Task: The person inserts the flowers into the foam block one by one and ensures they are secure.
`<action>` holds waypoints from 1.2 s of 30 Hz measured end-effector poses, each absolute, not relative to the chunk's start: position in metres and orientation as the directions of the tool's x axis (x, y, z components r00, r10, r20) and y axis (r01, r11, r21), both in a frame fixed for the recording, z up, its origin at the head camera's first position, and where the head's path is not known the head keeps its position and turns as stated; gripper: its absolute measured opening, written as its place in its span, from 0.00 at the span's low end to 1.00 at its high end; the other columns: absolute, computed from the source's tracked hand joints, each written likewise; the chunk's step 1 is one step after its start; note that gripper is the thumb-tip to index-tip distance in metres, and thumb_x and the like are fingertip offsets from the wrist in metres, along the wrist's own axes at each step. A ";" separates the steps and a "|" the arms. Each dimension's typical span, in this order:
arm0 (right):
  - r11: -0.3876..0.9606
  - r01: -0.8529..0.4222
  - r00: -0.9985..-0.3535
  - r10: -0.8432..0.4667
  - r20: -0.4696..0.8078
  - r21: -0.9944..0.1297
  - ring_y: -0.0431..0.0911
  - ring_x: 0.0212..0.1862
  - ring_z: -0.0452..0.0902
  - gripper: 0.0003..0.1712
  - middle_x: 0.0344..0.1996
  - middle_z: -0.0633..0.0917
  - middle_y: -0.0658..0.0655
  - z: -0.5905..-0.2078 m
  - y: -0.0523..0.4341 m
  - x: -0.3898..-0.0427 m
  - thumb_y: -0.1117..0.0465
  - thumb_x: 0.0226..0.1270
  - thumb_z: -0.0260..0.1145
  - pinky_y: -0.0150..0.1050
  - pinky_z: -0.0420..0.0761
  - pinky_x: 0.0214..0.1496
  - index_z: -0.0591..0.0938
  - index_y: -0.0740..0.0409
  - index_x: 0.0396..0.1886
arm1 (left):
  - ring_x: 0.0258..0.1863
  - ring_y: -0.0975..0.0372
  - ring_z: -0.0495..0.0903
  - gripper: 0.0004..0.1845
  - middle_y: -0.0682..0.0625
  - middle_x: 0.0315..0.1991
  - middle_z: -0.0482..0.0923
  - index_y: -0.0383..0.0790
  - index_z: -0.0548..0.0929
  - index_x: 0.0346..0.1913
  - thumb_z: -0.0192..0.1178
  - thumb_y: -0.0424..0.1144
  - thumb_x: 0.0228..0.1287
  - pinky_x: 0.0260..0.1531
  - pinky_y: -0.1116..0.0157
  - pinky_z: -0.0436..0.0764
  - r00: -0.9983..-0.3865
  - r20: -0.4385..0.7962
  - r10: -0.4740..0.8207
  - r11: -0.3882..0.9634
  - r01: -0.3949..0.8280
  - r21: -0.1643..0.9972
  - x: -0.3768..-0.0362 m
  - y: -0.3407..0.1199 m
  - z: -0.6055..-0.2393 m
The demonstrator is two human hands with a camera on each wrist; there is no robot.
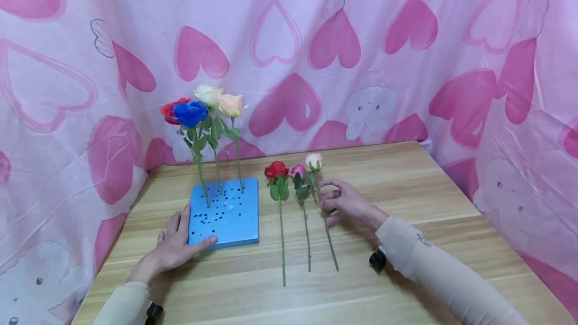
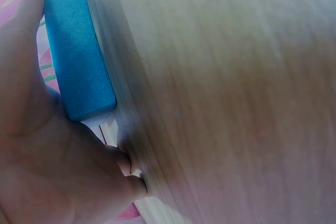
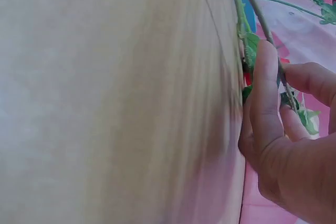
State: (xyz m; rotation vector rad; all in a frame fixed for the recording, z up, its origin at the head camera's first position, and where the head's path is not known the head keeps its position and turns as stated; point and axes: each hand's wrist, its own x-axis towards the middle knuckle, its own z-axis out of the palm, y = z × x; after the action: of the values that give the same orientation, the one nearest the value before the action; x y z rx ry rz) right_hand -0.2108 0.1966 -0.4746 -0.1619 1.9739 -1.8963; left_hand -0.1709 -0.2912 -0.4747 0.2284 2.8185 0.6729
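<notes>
Four flowers (image 1: 204,109) already stand in the blue foam block (image 1: 230,213). Three more lie on the worktop (image 1: 406,184). The left hand (image 1: 173,245) holds the block steady, fingers flat. The right hand (image 1: 347,204) seems to pinch the pale pink flower (image 1: 313,160).

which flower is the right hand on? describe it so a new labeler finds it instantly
On the wooden table, right of the blue foam block, three loose roses lie side by side with stems toward the camera. The right hand touches the rightmost one, the pale pink rose. Its neighbours are a red rose and a darker pink rose; it alone has the light bloom and slanted stem.
</notes>
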 end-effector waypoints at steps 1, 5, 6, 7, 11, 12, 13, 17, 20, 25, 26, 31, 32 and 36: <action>0.057 0.181 -0.915 -0.356 -0.189 -0.982 0.68 0.50 0.82 0.37 0.57 0.75 0.82 -0.473 0.197 -0.211 0.75 0.71 0.63 0.63 0.87 0.46 0.64 0.54 0.76 | 0.77 0.26 0.31 0.68 0.19 0.78 0.30 0.35 0.29 0.82 0.59 0.73 0.64 0.66 0.22 0.34 -0.960 -0.190 0.203 0.882 0.095 0.462 -0.171 -0.291 -0.475; 0.034 0.156 -0.924 -0.349 -0.158 -0.987 0.76 0.54 0.78 0.36 0.57 0.75 0.82 -0.461 0.196 -0.214 0.72 0.73 0.63 0.62 0.87 0.47 0.65 0.45 0.75 | 0.77 0.26 0.31 0.68 0.20 0.79 0.30 0.35 0.29 0.82 0.59 0.74 0.64 0.66 0.22 0.33 -0.960 -0.193 0.202 0.877 0.089 0.473 -0.171 -0.290 -0.475; 0.031 0.154 -0.926 -0.345 -0.155 -0.988 0.76 0.56 0.77 0.36 0.57 0.75 0.81 -0.457 0.195 -0.215 0.72 0.74 0.63 0.62 0.87 0.47 0.66 0.42 0.75 | 0.77 0.26 0.31 0.68 0.20 0.79 0.30 0.35 0.29 0.82 0.59 0.74 0.63 0.66 0.22 0.34 -0.961 -0.193 0.200 0.878 0.088 0.471 -0.171 -0.290 -0.476; 0.027 0.152 -0.929 -0.339 -0.152 -0.988 0.77 0.57 0.77 0.36 0.57 0.76 0.79 -0.454 0.193 -0.216 0.71 0.74 0.64 0.62 0.87 0.48 0.67 0.40 0.74 | 0.77 0.26 0.31 0.68 0.20 0.79 0.30 0.35 0.29 0.82 0.59 0.74 0.63 0.67 0.22 0.34 -0.961 -0.193 0.198 0.878 0.087 0.470 -0.172 -0.290 -0.476; -0.006 0.099 -0.942 -0.323 -0.092 -0.995 0.77 0.57 0.76 0.36 0.54 0.77 0.73 -0.439 0.184 -0.222 0.72 0.72 0.65 0.64 0.86 0.49 0.68 0.41 0.73 | 0.77 0.26 0.32 0.69 0.21 0.79 0.31 0.35 0.29 0.83 0.59 0.75 0.63 0.67 0.22 0.34 -0.964 -0.183 0.195 0.880 0.089 0.467 -0.173 -0.290 -0.477; -0.011 0.075 -0.945 -0.320 -0.067 -0.997 0.77 0.57 0.76 0.37 0.53 0.78 0.72 -0.436 0.182 -0.224 0.73 0.72 0.65 0.65 0.86 0.49 0.68 0.42 0.74 | 0.77 0.27 0.32 0.69 0.21 0.79 0.31 0.35 0.30 0.83 0.59 0.75 0.63 0.67 0.22 0.34 -0.964 -0.179 0.195 0.880 0.091 0.466 -0.174 -0.290 -0.477; -0.013 0.054 -0.946 -0.320 -0.047 -0.998 0.76 0.57 0.76 0.37 0.51 0.78 0.71 -0.432 0.179 -0.226 0.73 0.72 0.65 0.66 0.85 0.49 0.68 0.43 0.74 | 0.77 0.27 0.33 0.69 0.21 0.79 0.31 0.35 0.30 0.83 0.59 0.75 0.63 0.67 0.22 0.34 -0.965 -0.176 0.195 0.880 0.094 0.465 -0.175 -0.290 -0.477; -0.020 -0.011 -0.945 -0.327 0.017 -1.000 0.72 0.54 0.79 0.36 0.49 0.78 0.69 -0.420 0.168 -0.232 0.73 0.72 0.66 0.70 0.83 0.48 0.68 0.44 0.73 | 0.78 0.27 0.33 0.68 0.22 0.80 0.32 0.35 0.31 0.83 0.59 0.75 0.62 0.67 0.23 0.35 -0.966 -0.167 0.198 0.879 0.100 0.466 -0.175 -0.290 -0.476; -0.020 -0.036 -0.940 -0.339 0.041 -0.999 0.66 0.49 0.83 0.35 0.49 0.78 0.70 -0.412 0.160 -0.235 0.73 0.72 0.66 0.70 0.83 0.47 0.68 0.42 0.72 | 0.78 0.27 0.32 0.68 0.22 0.80 0.32 0.35 0.31 0.83 0.60 0.74 0.62 0.68 0.23 0.34 -0.966 -0.163 0.201 0.876 0.103 0.471 -0.173 -0.290 -0.477; -0.019 -0.098 -0.925 -0.366 0.098 -0.995 0.55 0.44 0.85 0.34 0.52 0.77 0.76 -0.401 0.144 -0.240 0.71 0.73 0.67 0.68 0.85 0.45 0.68 0.42 0.72 | 0.78 0.27 0.32 0.68 0.22 0.80 0.31 0.36 0.31 0.83 0.59 0.75 0.62 0.68 0.24 0.34 -0.968 -0.159 0.197 0.877 0.101 0.471 -0.172 -0.292 -0.478; -0.028 -0.113 -0.920 -0.374 0.115 -0.993 0.55 0.44 0.85 0.34 0.52 0.77 0.76 -0.399 0.141 -0.242 0.71 0.73 0.67 0.69 0.85 0.45 0.68 0.42 0.72 | 0.78 0.27 0.32 0.68 0.22 0.80 0.31 0.36 0.31 0.83 0.59 0.75 0.62 0.68 0.24 0.34 -0.968 -0.158 0.195 0.876 0.100 0.471 -0.172 -0.292 -0.477; -0.094 -0.176 -0.889 -0.413 0.199 -0.980 0.56 0.44 0.85 0.34 0.49 0.78 0.76 -0.395 0.126 -0.249 0.71 0.73 0.66 0.71 0.83 0.44 0.68 0.45 0.72 | 0.78 0.27 0.31 0.68 0.22 0.80 0.31 0.36 0.31 0.83 0.60 0.74 0.63 0.68 0.24 0.33 -0.968 -0.158 0.194 0.873 0.097 0.479 -0.171 -0.293 -0.476; -0.106 -0.185 -0.882 -0.421 0.212 -0.977 0.56 0.44 0.85 0.34 0.48 0.78 0.76 -0.394 0.123 -0.250 0.72 0.73 0.66 0.70 0.84 0.43 0.68 0.45 0.72 | 0.78 0.27 0.31 0.68 0.22 0.80 0.31 0.36 0.31 0.83 0.60 0.74 0.63 0.68 0.24 0.33 -0.968 -0.159 0.195 0.872 0.098 0.480 -0.171 -0.293 -0.476; -0.134 -0.206 -0.862 -0.445 0.244 -0.969 0.56 0.43 0.85 0.35 0.49 0.78 0.78 -0.388 0.110 -0.253 0.73 0.73 0.65 0.65 0.86 0.43 0.68 0.44 0.73 | 0.78 0.27 0.31 0.68 0.22 0.80 0.32 0.36 0.31 0.83 0.60 0.75 0.62 0.68 0.24 0.34 -0.967 -0.162 0.195 0.875 0.097 0.475 -0.170 -0.294 -0.476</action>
State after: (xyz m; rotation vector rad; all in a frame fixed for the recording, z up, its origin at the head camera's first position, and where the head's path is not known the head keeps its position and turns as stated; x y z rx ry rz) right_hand -0.2532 0.1099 -0.3881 -0.7435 1.9480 -2.1200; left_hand -0.1703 -0.2936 -0.4762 0.2240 2.8414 0.7036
